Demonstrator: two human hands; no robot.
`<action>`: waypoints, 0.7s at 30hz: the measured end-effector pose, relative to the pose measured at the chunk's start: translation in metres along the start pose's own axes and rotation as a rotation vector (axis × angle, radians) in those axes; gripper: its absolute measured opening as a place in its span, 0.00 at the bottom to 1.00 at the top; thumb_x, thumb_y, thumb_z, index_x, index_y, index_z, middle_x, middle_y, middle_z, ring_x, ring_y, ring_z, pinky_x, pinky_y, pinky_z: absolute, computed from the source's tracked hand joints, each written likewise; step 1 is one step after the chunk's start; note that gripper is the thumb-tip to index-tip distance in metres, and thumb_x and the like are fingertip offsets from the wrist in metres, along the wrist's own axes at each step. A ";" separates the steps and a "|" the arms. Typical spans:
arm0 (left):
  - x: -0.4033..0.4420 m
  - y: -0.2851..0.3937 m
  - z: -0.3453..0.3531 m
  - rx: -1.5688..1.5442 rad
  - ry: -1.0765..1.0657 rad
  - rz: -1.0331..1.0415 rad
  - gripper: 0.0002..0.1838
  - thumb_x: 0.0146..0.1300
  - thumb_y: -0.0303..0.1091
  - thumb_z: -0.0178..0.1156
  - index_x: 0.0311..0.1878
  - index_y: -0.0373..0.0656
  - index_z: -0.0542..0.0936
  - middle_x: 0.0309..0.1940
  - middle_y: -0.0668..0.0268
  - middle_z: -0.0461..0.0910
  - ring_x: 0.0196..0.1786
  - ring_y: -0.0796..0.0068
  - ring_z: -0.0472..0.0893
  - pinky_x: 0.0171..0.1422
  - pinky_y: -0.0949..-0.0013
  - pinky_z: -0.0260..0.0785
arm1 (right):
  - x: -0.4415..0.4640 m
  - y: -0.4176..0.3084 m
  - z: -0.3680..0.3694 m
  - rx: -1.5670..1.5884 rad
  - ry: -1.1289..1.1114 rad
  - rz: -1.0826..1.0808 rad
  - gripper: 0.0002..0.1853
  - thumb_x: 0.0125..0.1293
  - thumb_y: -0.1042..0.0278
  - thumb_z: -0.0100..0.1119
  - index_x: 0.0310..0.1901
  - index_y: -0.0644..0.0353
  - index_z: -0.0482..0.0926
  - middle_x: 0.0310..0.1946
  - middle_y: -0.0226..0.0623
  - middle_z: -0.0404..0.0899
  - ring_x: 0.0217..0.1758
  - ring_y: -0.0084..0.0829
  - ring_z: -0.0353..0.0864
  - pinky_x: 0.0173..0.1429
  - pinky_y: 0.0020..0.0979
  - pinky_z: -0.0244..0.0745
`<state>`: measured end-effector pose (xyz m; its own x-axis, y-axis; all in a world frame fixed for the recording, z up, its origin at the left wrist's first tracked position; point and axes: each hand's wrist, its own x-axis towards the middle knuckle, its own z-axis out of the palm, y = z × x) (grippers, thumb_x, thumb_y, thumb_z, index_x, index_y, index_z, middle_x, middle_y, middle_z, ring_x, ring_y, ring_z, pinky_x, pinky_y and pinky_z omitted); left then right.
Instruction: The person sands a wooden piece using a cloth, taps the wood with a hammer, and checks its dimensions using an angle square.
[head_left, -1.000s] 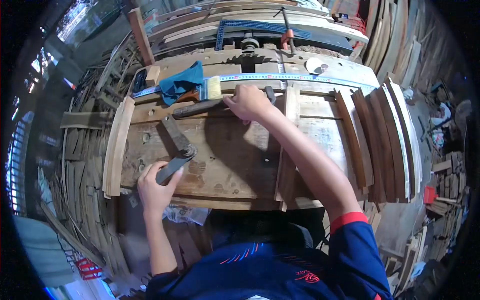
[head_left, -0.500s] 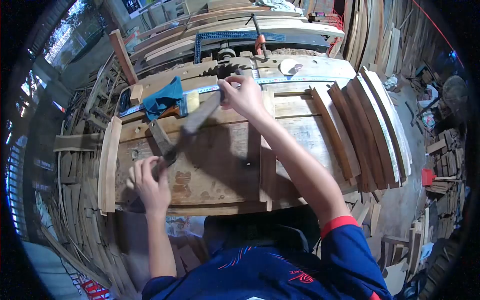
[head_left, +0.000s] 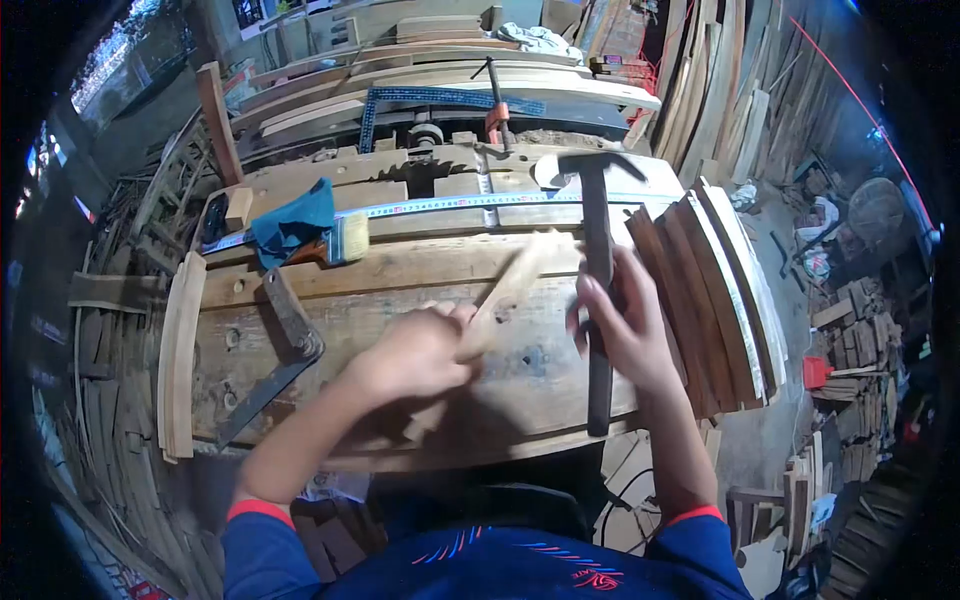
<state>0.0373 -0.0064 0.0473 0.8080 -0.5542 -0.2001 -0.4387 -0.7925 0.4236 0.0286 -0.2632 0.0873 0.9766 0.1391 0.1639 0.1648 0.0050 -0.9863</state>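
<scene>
My right hand (head_left: 625, 315) is wrapped round the dark handle of a hammer (head_left: 597, 225), which stands head up with its claw towards the right. My left hand (head_left: 415, 350), blurred by motion, grips a pale wooden strip (head_left: 515, 275) that slants up to the right over the workbench (head_left: 390, 285). A second bit of pale wood (head_left: 427, 418) shows below that hand; I cannot tell whether it is the same piece. Left of the hand, a sliding bevel (head_left: 290, 318) lies on the bench with its blade pointing down-left.
A paintbrush (head_left: 345, 240) and a blue cloth (head_left: 295, 220) lie at the back left by a long ruler (head_left: 420, 205). Curved wooden slats (head_left: 690, 300) stand stacked at the right, others (head_left: 180, 350) at the left edge. A clamp (head_left: 497, 115) and a blue square (head_left: 440, 95) sit behind.
My left hand has left the bevel and moved right to the wooden strip. My right hand has moved right and down and now holds the hammer upright. The view has shifted slightly.
</scene>
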 end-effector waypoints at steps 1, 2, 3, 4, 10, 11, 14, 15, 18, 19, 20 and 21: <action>-0.001 -0.015 0.001 -0.022 0.067 0.068 0.35 0.68 0.54 0.66 0.65 0.32 0.76 0.55 0.47 0.83 0.59 0.44 0.82 0.66 0.52 0.75 | -0.012 -0.005 -0.001 -0.119 0.009 0.042 0.13 0.83 0.69 0.54 0.62 0.66 0.74 0.34 0.31 0.79 0.25 0.18 0.78 0.23 0.23 0.71; -0.003 -0.031 0.006 -0.044 0.132 0.135 0.35 0.68 0.53 0.66 0.68 0.34 0.75 0.56 0.47 0.82 0.60 0.43 0.81 0.68 0.52 0.74 | -0.021 -0.007 -0.005 -0.236 0.019 0.087 0.12 0.83 0.68 0.53 0.60 0.66 0.74 0.32 0.32 0.79 0.22 0.19 0.77 0.23 0.24 0.70; -0.002 -0.038 0.005 -0.069 0.196 0.201 0.36 0.69 0.52 0.67 0.71 0.35 0.74 0.56 0.46 0.81 0.62 0.42 0.79 0.69 0.52 0.72 | -0.025 -0.007 -0.010 -0.397 0.001 0.040 0.12 0.84 0.68 0.53 0.59 0.65 0.74 0.29 0.33 0.78 0.20 0.18 0.76 0.22 0.24 0.69; -0.001 -0.043 0.005 -0.033 0.234 0.215 0.35 0.69 0.50 0.67 0.71 0.36 0.74 0.56 0.47 0.81 0.62 0.43 0.79 0.70 0.52 0.72 | -0.027 -0.009 -0.011 -0.558 -0.019 -0.002 0.11 0.84 0.67 0.52 0.58 0.65 0.74 0.26 0.33 0.77 0.18 0.17 0.74 0.22 0.24 0.68; 0.003 -0.040 0.003 0.093 0.312 0.147 0.30 0.62 0.47 0.75 0.62 0.38 0.81 0.50 0.55 0.80 0.57 0.51 0.79 0.65 0.53 0.74 | -0.065 0.005 -0.007 -0.885 -0.041 0.019 0.13 0.80 0.70 0.53 0.59 0.68 0.73 0.27 0.60 0.77 0.36 0.67 0.80 0.38 0.52 0.72; 0.004 -0.040 0.005 0.108 0.346 0.141 0.29 0.62 0.46 0.75 0.60 0.39 0.82 0.49 0.56 0.79 0.57 0.52 0.80 0.64 0.54 0.74 | -0.069 0.006 -0.010 -0.885 -0.039 0.012 0.13 0.80 0.70 0.53 0.59 0.68 0.73 0.27 0.60 0.77 0.35 0.66 0.80 0.37 0.51 0.72; 0.005 -0.039 0.011 0.137 0.415 0.124 0.25 0.61 0.46 0.75 0.56 0.40 0.83 0.46 0.57 0.79 0.55 0.53 0.80 0.63 0.54 0.75 | -0.071 -0.001 -0.012 -0.891 0.022 0.088 0.09 0.80 0.71 0.53 0.54 0.67 0.72 0.27 0.61 0.77 0.34 0.66 0.80 0.37 0.53 0.71; 0.005 -0.039 0.012 0.139 0.421 0.122 0.25 0.61 0.46 0.75 0.55 0.40 0.83 0.46 0.57 0.79 0.54 0.53 0.79 0.62 0.54 0.75 | -0.069 0.001 -0.012 -0.923 0.043 0.083 0.09 0.80 0.71 0.53 0.53 0.67 0.72 0.27 0.62 0.77 0.34 0.67 0.79 0.37 0.54 0.71; 0.005 -0.036 0.016 0.141 0.456 0.101 0.25 0.61 0.46 0.75 0.55 0.40 0.83 0.46 0.57 0.79 0.54 0.53 0.79 0.62 0.54 0.75 | -0.062 0.022 -0.020 -1.067 -0.054 0.153 0.10 0.81 0.68 0.53 0.51 0.68 0.71 0.26 0.63 0.77 0.34 0.69 0.78 0.37 0.56 0.69; 0.005 -0.036 0.017 0.143 0.469 0.092 0.25 0.61 0.46 0.75 0.54 0.40 0.83 0.46 0.57 0.79 0.54 0.54 0.79 0.62 0.54 0.75 | -0.062 0.024 -0.022 -1.045 -0.076 0.162 0.10 0.81 0.67 0.52 0.49 0.67 0.70 0.26 0.62 0.76 0.34 0.69 0.77 0.36 0.56 0.68; 0.005 -0.036 0.016 0.153 0.468 0.092 0.25 0.61 0.46 0.75 0.54 0.40 0.83 0.46 0.58 0.79 0.54 0.54 0.79 0.61 0.54 0.75 | -0.062 0.022 -0.021 -1.007 -0.010 0.146 0.10 0.82 0.67 0.52 0.47 0.67 0.69 0.26 0.63 0.76 0.34 0.70 0.77 0.36 0.57 0.68; 0.005 -0.035 0.017 0.157 0.468 0.084 0.25 0.61 0.47 0.75 0.54 0.40 0.83 0.46 0.58 0.79 0.54 0.54 0.79 0.61 0.54 0.75 | -0.061 0.013 -0.018 -0.972 0.046 0.129 0.10 0.82 0.67 0.52 0.46 0.67 0.69 0.26 0.63 0.76 0.34 0.70 0.77 0.36 0.57 0.68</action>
<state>0.0498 0.0145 0.0167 0.8412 -0.4728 0.2624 -0.5349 -0.7984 0.2763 -0.0262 -0.2894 0.0645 0.9962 0.0428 0.0762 0.0781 -0.8277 -0.5558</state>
